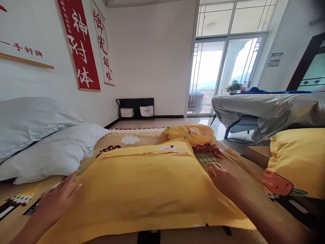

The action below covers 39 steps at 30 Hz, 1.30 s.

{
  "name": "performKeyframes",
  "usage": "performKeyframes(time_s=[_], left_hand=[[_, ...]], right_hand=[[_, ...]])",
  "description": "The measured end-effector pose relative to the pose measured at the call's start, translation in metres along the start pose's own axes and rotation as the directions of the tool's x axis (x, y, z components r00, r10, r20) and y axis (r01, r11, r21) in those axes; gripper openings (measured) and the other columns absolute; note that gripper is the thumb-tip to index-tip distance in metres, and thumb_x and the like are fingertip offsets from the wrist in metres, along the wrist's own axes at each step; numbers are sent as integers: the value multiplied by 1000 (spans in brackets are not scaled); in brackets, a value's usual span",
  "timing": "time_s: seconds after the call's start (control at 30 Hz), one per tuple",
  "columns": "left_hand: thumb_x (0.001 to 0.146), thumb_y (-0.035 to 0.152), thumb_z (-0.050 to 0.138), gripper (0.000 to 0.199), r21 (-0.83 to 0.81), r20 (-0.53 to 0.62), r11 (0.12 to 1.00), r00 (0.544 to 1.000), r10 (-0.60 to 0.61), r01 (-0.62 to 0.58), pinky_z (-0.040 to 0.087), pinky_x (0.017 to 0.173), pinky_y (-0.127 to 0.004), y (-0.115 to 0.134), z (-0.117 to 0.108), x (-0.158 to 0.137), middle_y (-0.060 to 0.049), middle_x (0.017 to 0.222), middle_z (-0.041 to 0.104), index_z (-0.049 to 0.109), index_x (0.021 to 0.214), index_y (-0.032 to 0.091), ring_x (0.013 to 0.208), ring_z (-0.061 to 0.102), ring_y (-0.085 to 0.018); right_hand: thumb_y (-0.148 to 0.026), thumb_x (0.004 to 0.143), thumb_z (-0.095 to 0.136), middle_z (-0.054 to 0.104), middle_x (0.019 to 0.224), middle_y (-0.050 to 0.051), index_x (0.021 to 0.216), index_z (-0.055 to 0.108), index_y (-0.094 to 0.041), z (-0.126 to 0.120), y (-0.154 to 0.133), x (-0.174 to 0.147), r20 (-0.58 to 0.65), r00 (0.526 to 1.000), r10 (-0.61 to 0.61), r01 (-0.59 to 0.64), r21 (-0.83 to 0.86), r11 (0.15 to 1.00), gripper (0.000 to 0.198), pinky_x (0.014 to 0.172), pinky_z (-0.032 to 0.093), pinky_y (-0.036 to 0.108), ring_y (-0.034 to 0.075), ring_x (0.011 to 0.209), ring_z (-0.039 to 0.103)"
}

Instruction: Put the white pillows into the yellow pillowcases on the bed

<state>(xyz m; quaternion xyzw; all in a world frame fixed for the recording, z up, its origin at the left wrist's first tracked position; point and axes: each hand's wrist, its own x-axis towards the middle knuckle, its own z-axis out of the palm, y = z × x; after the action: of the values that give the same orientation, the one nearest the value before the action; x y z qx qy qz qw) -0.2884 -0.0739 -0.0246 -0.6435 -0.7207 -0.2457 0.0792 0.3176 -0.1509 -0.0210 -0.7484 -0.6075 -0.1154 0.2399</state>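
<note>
A plump yellow pillow (142,183) lies flat in front of me on a tan patterned blanket (238,162). Its far edge has an overlapping opening flap with a bit of printed white and pink. Beside the pillow's left edge is my left hand (57,200), slightly blurred, fingers spread and nothing held. On the opposite side, my right hand (220,174) rests along the right edge with its fingers loosely extended, not gripping the cloth. Just beyond the pillow lies a crumpled yellow cloth (193,134) with a dark red checked piece (209,149).
Two white pillows (48,145) are piled on the left. Another yellow pillow (299,162) with a carrot print sits at the right, near a cardboard box (259,154). Farther back stand a plastic-covered table (254,105) and a low black rack (135,105) by the wall.
</note>
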Motion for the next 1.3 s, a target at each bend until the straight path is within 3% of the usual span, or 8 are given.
performKeyframes(time_s=[0.07, 0.13, 0.2, 0.27, 0.43, 0.63, 1.1, 1.3], left_hand=[[85, 46, 38, 57, -28, 141, 960, 950, 279, -278, 34, 104, -44, 84, -10, 9, -2, 144, 46, 42, 140, 31, 132, 43, -25], [92, 44, 29, 57, -95, 219, 900, 873, 435, -425, 27, 109, -47, 155, -5, 17, -3, 151, 36, 31, 146, 30, 140, 30, -23], [95, 40, 25, 55, -116, 237, 887, 855, 462, -447, 23, 111, -50, 200, 11, 22, -4, 153, 30, 27, 148, 27, 142, 24, -22], [96, 40, 24, 53, -120, 228, 882, 852, 472, -456, 21, 111, -51, 219, 33, 23, -6, 153, 30, 31, 146, 25, 142, 25, -22], [97, 42, 26, 50, -119, 139, 861, 851, 507, -494, 22, 112, -48, 208, 69, 19, -7, 149, 37, 41, 141, 25, 139, 32, -21], [97, 43, 26, 50, -127, 156, 862, 849, 505, -490, 20, 113, -47, 210, 66, 19, -6, 150, 36, 41, 142, 25, 139, 32, -21], [97, 44, 26, 51, -109, 94, 855, 851, 516, -507, 22, 113, -46, 211, 61, 10, -5, 149, 38, 42, 142, 25, 138, 33, -22], [96, 42, 29, 51, -73, 76, 856, 853, 516, -512, 23, 113, -48, 213, 62, 7, -5, 148, 39, 43, 141, 24, 138, 34, -23]], right_hand=[[-33, 88, 41, 59, 129, 14, 123, 57, -17, 4, -69, 15, -25, 976, -218, 220, 136, 966, 42, 98, 41, 45, 29, 118, 54], [-39, 91, 41, 47, 142, 10, 137, 46, -17, 13, -129, 22, 28, 912, -408, 387, 269, 882, 51, 107, 35, 43, 25, 132, 42], [-43, 93, 38, 42, 146, 8, 142, 41, -19, 26, -166, 24, 79, 874, -480, 431, 333, 839, 54, 111, 31, 44, 23, 136, 37], [-48, 94, 36, 42, 146, 7, 140, 44, -21, 38, -175, 26, 122, 863, -490, 424, 349, 835, 54, 112, 28, 45, 22, 136, 36], [-52, 96, 32, 44, 145, 5, 139, 46, -22, 52, -118, 33, 112, 919, -377, 327, 318, 890, 55, 114, 27, 43, 21, 136, 36], [-51, 96, 29, 45, 144, 7, 138, 47, -19, 63, -59, 33, 82, 972, -222, 193, 269, 944, 56, 113, 27, 46, 23, 135, 37], [-55, 93, 28, 45, 144, 5, 138, 47, -22, 76, -20, 6, 74, 993, -97, 61, 387, 920, 58, 113, 28, 43, 22, 135, 37], [-53, 91, 31, 68, 114, 13, 114, 65, -18, 41, 1, 37, 288, 951, 107, -134, 74, 988, 54, 88, 48, 43, 30, 106, 63]])
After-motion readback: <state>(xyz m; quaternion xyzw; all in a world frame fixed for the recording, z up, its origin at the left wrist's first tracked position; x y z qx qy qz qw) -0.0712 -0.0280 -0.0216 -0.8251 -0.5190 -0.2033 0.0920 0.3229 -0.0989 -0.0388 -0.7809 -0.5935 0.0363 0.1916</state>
